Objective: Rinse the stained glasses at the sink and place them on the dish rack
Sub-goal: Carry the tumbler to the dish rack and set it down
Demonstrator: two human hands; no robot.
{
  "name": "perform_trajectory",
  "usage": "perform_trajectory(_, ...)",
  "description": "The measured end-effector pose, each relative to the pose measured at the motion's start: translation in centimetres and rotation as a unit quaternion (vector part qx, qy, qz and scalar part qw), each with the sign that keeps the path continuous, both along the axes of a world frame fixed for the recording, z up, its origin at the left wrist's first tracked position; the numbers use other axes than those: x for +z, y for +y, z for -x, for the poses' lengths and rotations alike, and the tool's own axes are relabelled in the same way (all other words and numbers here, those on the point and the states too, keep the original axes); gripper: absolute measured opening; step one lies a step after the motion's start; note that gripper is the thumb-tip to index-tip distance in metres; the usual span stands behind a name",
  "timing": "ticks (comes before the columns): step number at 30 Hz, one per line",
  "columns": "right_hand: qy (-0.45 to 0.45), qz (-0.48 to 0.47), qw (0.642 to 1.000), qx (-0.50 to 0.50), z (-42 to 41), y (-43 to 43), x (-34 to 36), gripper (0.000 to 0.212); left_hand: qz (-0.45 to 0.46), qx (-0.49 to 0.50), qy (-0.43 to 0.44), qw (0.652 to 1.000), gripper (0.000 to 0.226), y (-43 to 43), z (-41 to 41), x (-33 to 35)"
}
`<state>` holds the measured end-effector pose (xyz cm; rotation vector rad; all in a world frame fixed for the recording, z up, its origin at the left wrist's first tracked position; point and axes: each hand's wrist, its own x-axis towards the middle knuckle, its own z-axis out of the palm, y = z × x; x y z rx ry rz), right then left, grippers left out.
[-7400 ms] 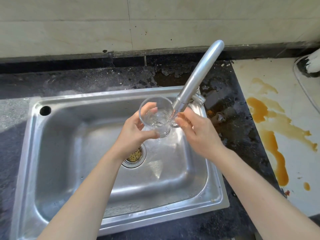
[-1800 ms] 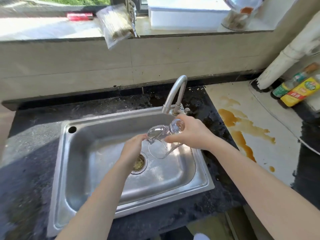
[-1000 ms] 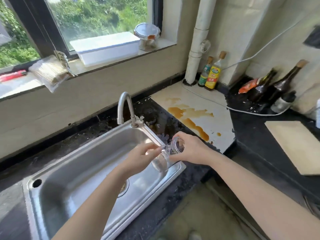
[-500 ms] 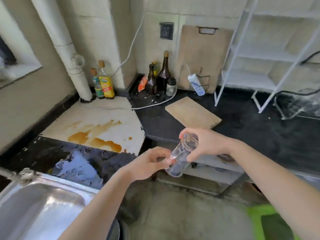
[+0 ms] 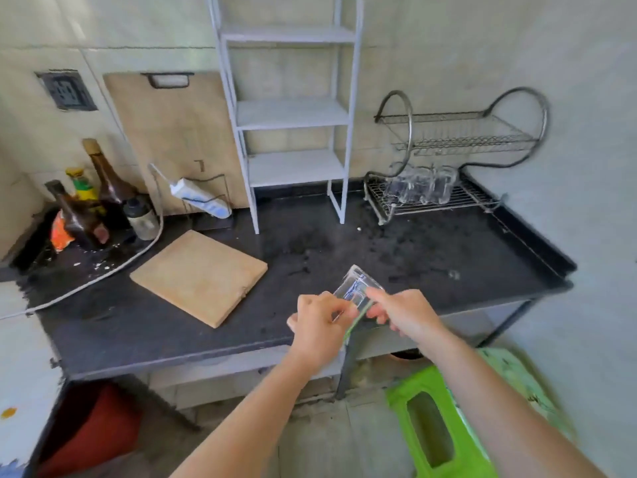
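The left hand (image 5: 320,326) and the right hand (image 5: 405,313) are both holding one clear glass (image 5: 356,288), fingers curled round its near end from either side, the right forefinger lying along its wall. The glass is tilting away from the person, hanging above the front edge of the dark countertop (image 5: 431,250) and touching nothing but the hands.

Well beyond it, at the back right of the counter, the wire dish rack (image 5: 479,205) is carrying a row of other clear glasses (image 5: 420,184) on its lower tier. A wooden cutting board (image 5: 198,276) is lying flat to the left, and a white shelf unit (image 5: 293,112) is standing behind. The labels on the brown bottles (image 5: 103,191) and the blue print on the white pouch (image 5: 200,198) are too blurred to read.
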<state>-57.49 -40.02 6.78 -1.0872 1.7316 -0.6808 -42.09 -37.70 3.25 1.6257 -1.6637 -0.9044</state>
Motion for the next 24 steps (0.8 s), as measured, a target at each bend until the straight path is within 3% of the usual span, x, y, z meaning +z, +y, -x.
perform_trajectory(2,-0.019,0.001,0.999,-0.046,1.8,-1.4,-0.1,0.04,0.03,-0.001,-0.055,0.998,0.021,-1.4,3.5,0.2)
perform_trajectory(5,-0.066,0.0,0.991,-0.118,4.4,-3.9,-0.6,0.026,0.088,-0.013,-0.107,0.99,0.02,-3.7,7.4,-0.2)
perform_trajectory(9,-0.115,-0.025,0.978,-0.171,7.2,-7.4,-1.6,0.016,0.15,-0.037,-0.125,0.98,0.016,-7.5,10.8,-2.1)
perform_trajectory(12,-0.1,-0.014,0.979,-0.178,9.2,-10.8,-1.7,0.018,0.165,-0.055,-0.11,0.979,0.013,-11.2,12.6,-2.8)
perform_trajectory(20,0.029,0.023,0.987,-0.159,14.7,-19.6,-0.5,0.026,0.048,-0.232,-0.129,0.963,0.019,-22.5,16.0,-1.5)
perform_trajectory(24,0.106,0.013,0.986,-0.129,18.1,-22.9,-1.0,0.033,-0.035,-0.208,-0.172,0.962,0.028,-28.4,16.5,-2.1)
